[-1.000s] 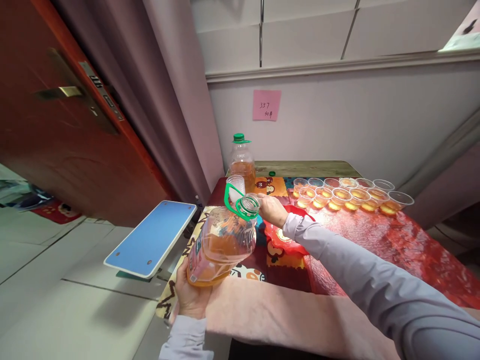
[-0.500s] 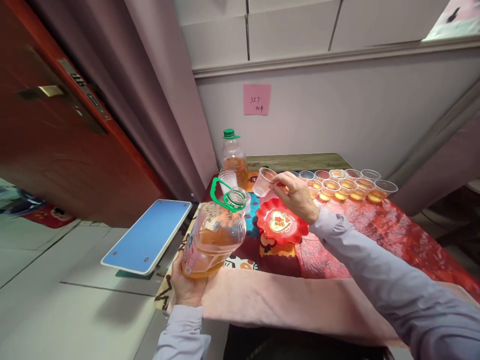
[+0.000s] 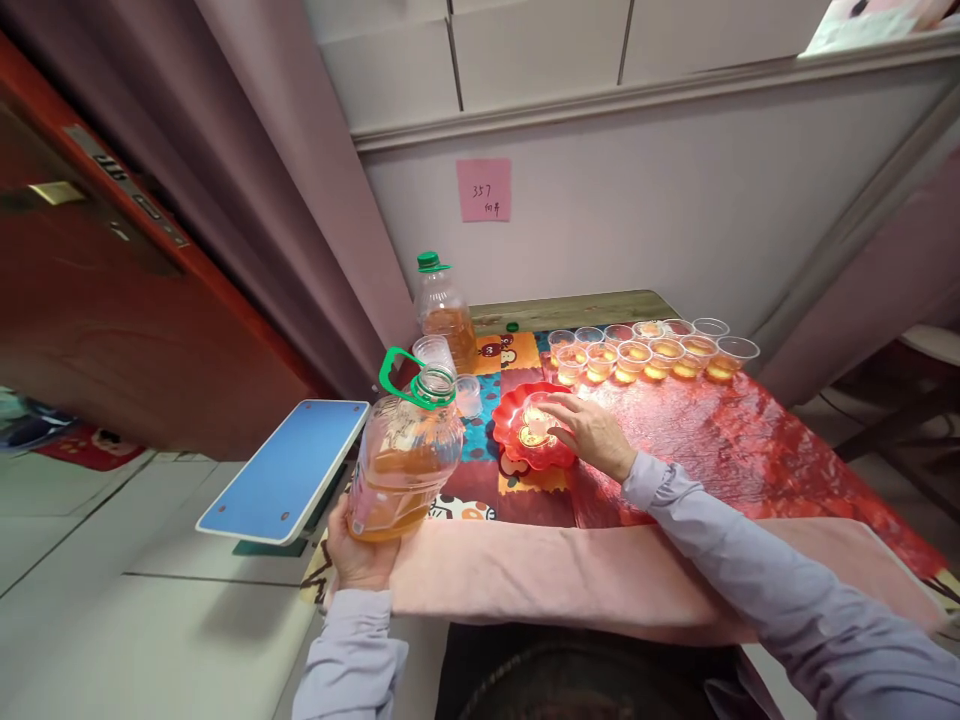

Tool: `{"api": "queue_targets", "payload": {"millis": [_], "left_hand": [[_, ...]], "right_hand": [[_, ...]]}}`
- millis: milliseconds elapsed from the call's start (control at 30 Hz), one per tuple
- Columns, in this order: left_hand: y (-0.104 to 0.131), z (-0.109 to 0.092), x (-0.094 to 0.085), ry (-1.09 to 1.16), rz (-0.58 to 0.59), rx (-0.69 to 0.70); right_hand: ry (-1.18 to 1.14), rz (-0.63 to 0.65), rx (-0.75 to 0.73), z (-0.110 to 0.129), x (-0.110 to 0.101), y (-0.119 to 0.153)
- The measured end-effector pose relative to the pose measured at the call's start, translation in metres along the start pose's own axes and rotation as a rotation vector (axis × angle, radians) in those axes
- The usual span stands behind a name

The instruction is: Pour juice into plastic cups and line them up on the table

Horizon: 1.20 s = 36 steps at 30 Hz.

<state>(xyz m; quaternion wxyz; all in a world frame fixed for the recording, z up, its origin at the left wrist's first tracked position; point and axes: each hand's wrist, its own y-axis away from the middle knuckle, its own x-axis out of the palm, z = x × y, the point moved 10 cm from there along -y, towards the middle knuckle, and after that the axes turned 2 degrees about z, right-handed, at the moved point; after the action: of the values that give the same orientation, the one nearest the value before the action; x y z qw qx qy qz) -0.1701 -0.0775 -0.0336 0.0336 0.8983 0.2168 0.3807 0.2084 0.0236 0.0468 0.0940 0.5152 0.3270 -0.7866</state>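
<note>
My left hand [image 3: 362,548] supports a large clear plastic bottle [image 3: 405,465] from below; it is uncapped, tilted a little to the right, and holds amber liquid. A green handle [image 3: 397,375] stands out at its neck. My right hand [image 3: 592,432] grips a small clear plastic cup [image 3: 537,415], partly hidden by the fingers, down in a red scalloped dish [image 3: 504,440] with a gold heart on its base. Behind the bottle's neck are a clear stack of cups [image 3: 433,350] and a separate small clear cup [image 3: 469,397].
Two rows of clear cups [image 3: 634,362], several with amber liquid, stand at the back right. A second, green-capped bottle [image 3: 448,325] stands by the wall, with a loose green cap [image 3: 512,327] nearby. A pink cloth [image 3: 585,575] covers the near edge; a blue board [image 3: 289,475] lies left.
My right hand has lowered the plastic cup from above the table into the red dish. My left hand still holds the bottle; the view has shifted slightly right.
</note>
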Motion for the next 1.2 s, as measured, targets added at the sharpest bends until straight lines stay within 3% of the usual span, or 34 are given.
{"api": "queue_targets", "payload": {"millis": [100,200,300,467,567,733,967,1200], "left_hand": [[0.001,-0.001,-0.001,-0.020,-0.065,0.002],[0.002,-0.003,0.001,-0.029,-0.097,0.023],[0.004,-0.003,0.002,-0.043,-0.125,0.031],[0.009,-0.005,0.001,-0.060,-0.173,0.087],[0.011,-0.007,0.002,-0.071,-0.194,0.125],[0.010,-0.007,0.006,-0.082,-0.215,0.162],[0.016,-0.006,0.017,-0.091,-0.214,0.131],[0.015,-0.015,0.018,-0.182,-0.266,0.082]], "right_hand": [[-0.096,-0.134,0.068,-0.007,-0.018,0.009],[-0.318,-0.358,0.205,-0.013,-0.040,0.022],[-0.646,-0.505,0.336,-0.002,-0.041,0.029],[-1.112,-0.332,0.311,0.064,0.000,0.006],[-1.284,-0.222,0.299,0.089,0.020,-0.010],[-1.425,-0.205,0.325,0.088,0.030,-0.024],[-1.585,-0.250,0.347,0.081,0.037,-0.021],[-1.589,-0.290,0.348,0.081,0.038,-0.022]]}}
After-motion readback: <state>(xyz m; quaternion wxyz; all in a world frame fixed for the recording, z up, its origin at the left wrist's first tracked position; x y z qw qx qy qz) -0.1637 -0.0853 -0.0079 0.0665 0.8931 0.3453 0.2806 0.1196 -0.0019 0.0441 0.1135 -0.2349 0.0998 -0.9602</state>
